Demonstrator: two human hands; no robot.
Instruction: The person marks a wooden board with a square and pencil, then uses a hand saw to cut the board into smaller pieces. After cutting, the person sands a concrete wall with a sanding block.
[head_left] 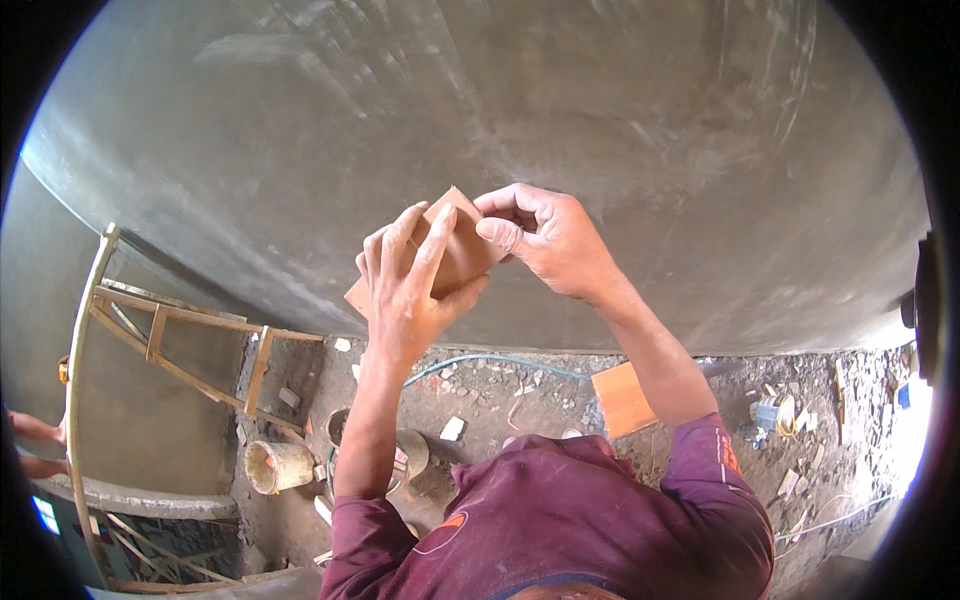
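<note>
In front of the grey plastered wall (pixel 620 90), both my hands hold a thin, flat, orange-brown rectangular piece (pixel 466 250); its exact kind is unclear. My left hand (pixel 402 285) lies across its face, fingers spread and thumb toward the right edge. With thumb and bent fingers, my right hand (pixel 550 240) pinches the piece at its upper right edge. One corner points up, and another shows below the left fingers. Pale dust coats my fingertips. Whether the piece touches the wall cannot be made out.
A wooden ladder-like frame (pixel 180 314) leans at the left, near another person's arms (pixel 38 430). Below are a dirty bucket (pixel 280 468), more buckets behind my left forearm, a green hose (pixel 490 358), an orange board (pixel 622 400) and scattered rubble. A small container (pixel 770 414) sits at right.
</note>
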